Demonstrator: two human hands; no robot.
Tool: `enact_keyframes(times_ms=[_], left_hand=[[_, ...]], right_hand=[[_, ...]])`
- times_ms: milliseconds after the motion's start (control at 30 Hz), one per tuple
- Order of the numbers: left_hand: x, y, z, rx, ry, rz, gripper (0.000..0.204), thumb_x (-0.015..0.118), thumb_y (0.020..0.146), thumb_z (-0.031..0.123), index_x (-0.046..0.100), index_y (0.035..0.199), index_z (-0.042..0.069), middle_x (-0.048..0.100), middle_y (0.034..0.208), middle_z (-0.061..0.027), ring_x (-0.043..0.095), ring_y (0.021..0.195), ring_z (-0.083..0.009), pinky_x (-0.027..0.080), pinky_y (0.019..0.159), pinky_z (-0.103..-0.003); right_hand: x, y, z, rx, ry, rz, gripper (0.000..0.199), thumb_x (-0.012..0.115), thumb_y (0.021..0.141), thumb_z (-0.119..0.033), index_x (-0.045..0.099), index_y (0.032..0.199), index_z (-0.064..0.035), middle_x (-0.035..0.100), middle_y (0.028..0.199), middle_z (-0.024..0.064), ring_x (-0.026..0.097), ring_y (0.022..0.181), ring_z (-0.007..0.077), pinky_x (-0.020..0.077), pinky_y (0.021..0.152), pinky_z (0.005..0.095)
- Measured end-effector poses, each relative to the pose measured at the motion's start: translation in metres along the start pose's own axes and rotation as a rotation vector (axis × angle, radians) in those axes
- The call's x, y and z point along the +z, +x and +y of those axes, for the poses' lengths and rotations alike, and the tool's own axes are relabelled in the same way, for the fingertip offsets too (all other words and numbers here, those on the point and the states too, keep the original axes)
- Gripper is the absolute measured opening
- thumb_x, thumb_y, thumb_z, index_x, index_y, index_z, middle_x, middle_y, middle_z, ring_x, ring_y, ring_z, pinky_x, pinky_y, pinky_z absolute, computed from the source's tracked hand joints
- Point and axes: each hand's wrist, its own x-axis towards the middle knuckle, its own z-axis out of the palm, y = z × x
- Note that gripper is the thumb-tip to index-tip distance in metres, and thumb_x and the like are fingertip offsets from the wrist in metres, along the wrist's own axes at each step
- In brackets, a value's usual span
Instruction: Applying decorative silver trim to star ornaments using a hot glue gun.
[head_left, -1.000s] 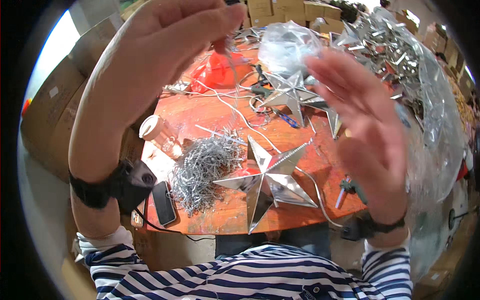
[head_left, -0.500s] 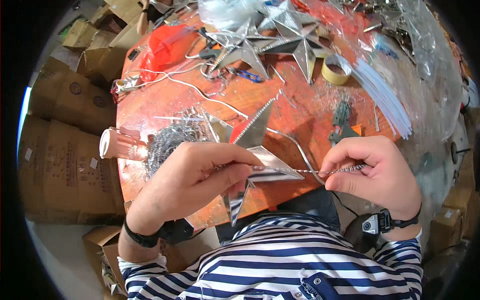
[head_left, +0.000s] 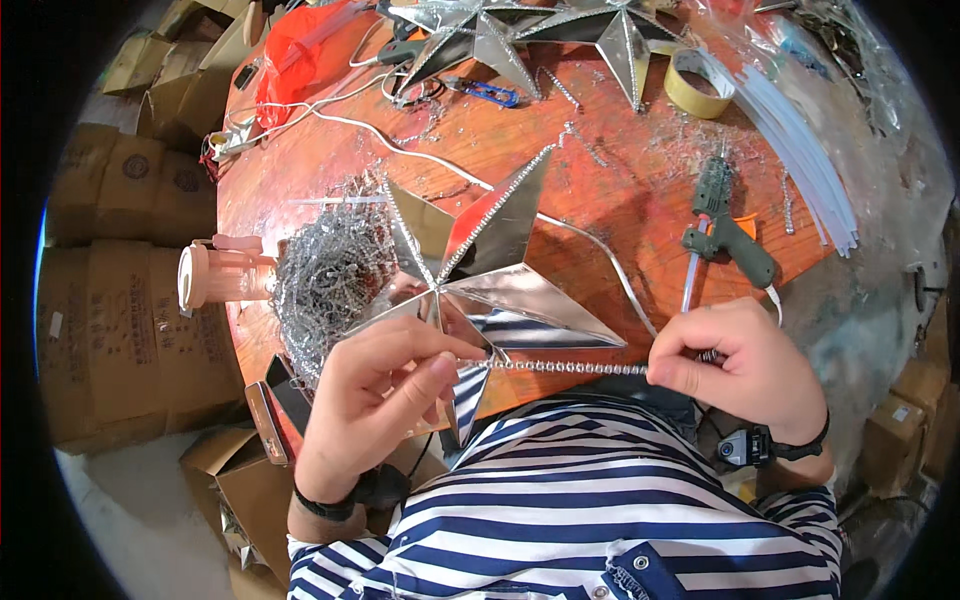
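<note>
A silver beaded trim strip (head_left: pixel 575 368) is stretched level between my two hands. My left hand (head_left: pixel 385 395) pinches its left end between thumb and fingertips, in front of the star's lower point. My right hand (head_left: pixel 745 360) is closed round the other end, with a short bit of strip showing by the fingers. Just beyond the strip lies a shiny silver five-pointed star (head_left: pixel 500 235), with beaded trim along some of its ridges. My left hand covers part of its lower left. A tangled heap of silver trim (head_left: pixel 335 270) lies left of the star.
Right of the star lies a green glue gun (head_left: pixel 725 220) with a white cord. Farther back are a tape roll (head_left: pixel 698 85), translucent glue sticks (head_left: pixel 795 150), blue-handled snips (head_left: pixel 485 92) and finished stars (head_left: pixel 625 55). A pink cup-like container (head_left: pixel 215 275) lies at the left edge; cardboard boxes (head_left: pixel 130 330) stand beyond.
The strip between my hands now shows a longer, evenly beaded length. My left hand has moved slightly left and down, uncovering more of the star. The view has shifted nearer the table's front.
</note>
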Motion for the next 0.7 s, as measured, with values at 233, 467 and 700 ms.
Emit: enact_keyframes(times_ms=[233,467,700], left_hand=[[0.01,0.009,-0.02,0.127,0.22,0.322,0.011,0.069,0.081,-0.006,0.064,0.088,-0.001,0.053,0.087,-0.0014,0.052,0.072,-0.0051,0.042,0.06,-0.017],[0.004,0.029,-0.028,0.045,0.156,0.39,0.012,0.074,0.081,0.001,0.062,0.083,0.003,0.053,0.086,0.0017,0.047,0.068,-0.0021,0.041,0.056,-0.014],[0.001,0.033,-0.024,-0.019,-0.013,0.361,0.015,0.069,0.088,0.005,0.056,0.095,0.006,0.058,0.077,0.0052,0.05,0.066,0.0005,0.033,0.052,-0.014]], right_hand=[[0.008,0.012,0.005,-0.038,-0.106,-0.04,0.016,0.068,0.089,-0.022,0.067,0.084,-0.0067,0.06,0.067,0.0075,0.06,0.062,0.0221,0.0423,0.057,0.0329],[0.015,0.021,0.003,-0.047,-0.102,0.02,0.015,0.069,0.088,-0.019,0.066,0.083,-0.0053,0.061,0.07,0.0081,0.058,0.063,0.0228,0.0416,0.056,0.0332],[0.016,0.022,0.003,-0.051,-0.112,0.066,0.014,0.07,0.087,-0.017,0.066,0.084,-0.004,0.061,0.07,0.0086,0.058,0.062,0.0222,0.0414,0.055,0.0325]])
